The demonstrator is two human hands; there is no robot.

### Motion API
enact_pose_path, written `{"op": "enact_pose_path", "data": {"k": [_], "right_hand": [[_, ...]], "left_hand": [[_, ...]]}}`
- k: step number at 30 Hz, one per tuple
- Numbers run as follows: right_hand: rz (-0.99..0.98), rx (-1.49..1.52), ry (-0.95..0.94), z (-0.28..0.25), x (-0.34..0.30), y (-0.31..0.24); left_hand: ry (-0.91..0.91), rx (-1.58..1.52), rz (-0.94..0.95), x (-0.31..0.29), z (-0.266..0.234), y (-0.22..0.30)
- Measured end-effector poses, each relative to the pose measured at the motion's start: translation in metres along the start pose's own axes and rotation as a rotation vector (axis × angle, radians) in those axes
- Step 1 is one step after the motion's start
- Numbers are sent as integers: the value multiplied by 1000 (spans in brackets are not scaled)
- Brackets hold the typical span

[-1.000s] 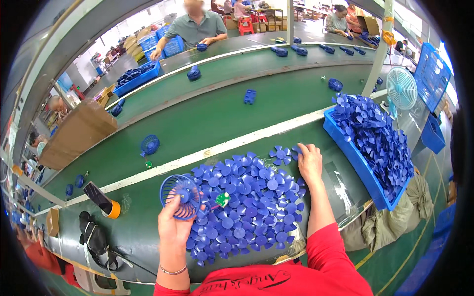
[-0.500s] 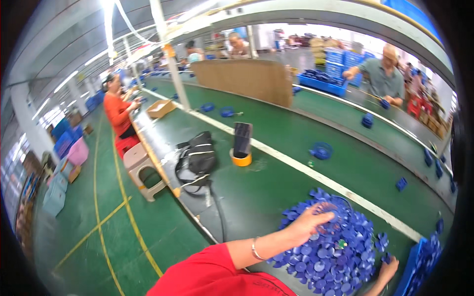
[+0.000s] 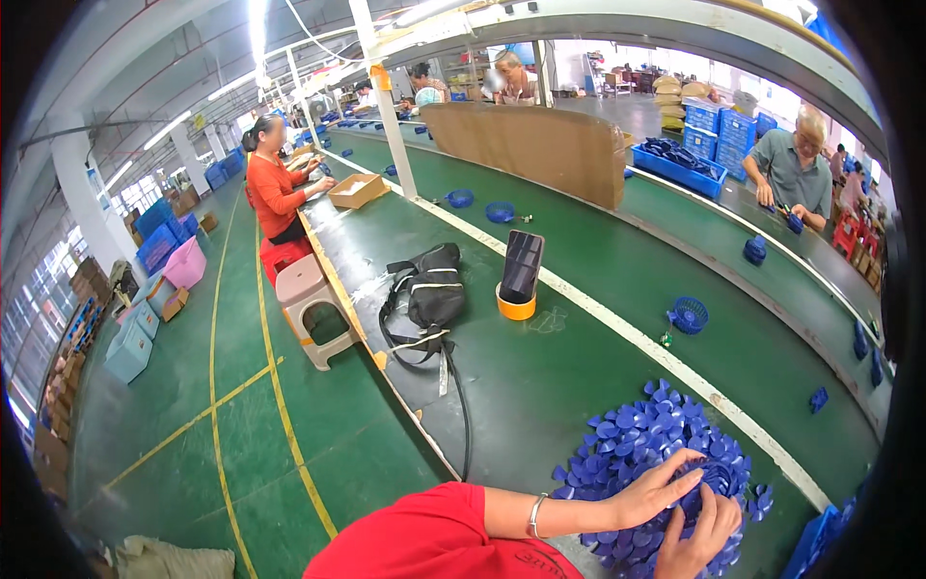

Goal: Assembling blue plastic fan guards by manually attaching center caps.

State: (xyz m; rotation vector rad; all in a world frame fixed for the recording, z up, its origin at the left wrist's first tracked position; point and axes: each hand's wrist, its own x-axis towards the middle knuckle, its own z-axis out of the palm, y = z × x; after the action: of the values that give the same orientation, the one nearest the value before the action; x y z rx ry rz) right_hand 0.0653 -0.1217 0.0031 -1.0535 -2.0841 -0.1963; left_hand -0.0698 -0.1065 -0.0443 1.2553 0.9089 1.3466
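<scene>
A wide heap of small, glossy blue plastic pieces (image 3: pixel 627 434), thin and rounded like petals, is spread on the table at the lower right. Over its right side, my left hand (image 3: pixel 658 492) curls its fingers and thumb onto a round blue ribbed part (image 3: pixel 716 477). My right hand (image 3: pixel 702 538) meets it from the near side, fingertips bent against the same part. Most of that part is hidden by the fingers, and its exact kind does not show. A bracelet circles my left wrist.
A green belt with a white line (image 3: pixel 617 328) runs past the heap, carrying a blue basket-like part (image 3: pixel 689 315). Farther left are a phone (image 3: pixel 522 265) in a tape roll (image 3: pixel 516 307) and a black bag (image 3: pixel 436 289). A blue crate (image 3: pixel 810 540) stands lower right. Co-workers sit beyond.
My right hand has come from the heap's right edge to join my left hand. The left hand has moved right and down, and both now grip the round part. The view has shifted too.
</scene>
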Motion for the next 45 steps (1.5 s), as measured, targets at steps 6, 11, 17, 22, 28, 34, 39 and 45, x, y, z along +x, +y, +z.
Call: {"op": "enact_pose_path", "data": {"k": [6, 11, 17, 22, 28, 34, 39, 45], "right_hand": [[34, 49, -1, 25, -9, -2], [96, -81, 137, 18, -16, 12], [514, 428, -26, 19, -11, 26], [656, 436, -116, 21, -20, 30], [501, 292, 26, 36, -21, 46], [936, 534, 11, 32, 5, 142], [1039, 489, 292, 31, -33, 234], [727, 3, 25, 40, -63, 233]], "left_hand": [[35, 194, -30, -9, -10, -11], [-50, 245, -33, 2, -4, 2], [-123, 193, -85, 5, -6, 5], [-116, 270, -89, 8, 0, 2], [-39, 329, -8, 29, 12, -9], [-133, 134, -101, 102, 3, -16], [-1, 674, 50, 204, -39, -46], [184, 1184, 100, 293, -81, -91]]}}
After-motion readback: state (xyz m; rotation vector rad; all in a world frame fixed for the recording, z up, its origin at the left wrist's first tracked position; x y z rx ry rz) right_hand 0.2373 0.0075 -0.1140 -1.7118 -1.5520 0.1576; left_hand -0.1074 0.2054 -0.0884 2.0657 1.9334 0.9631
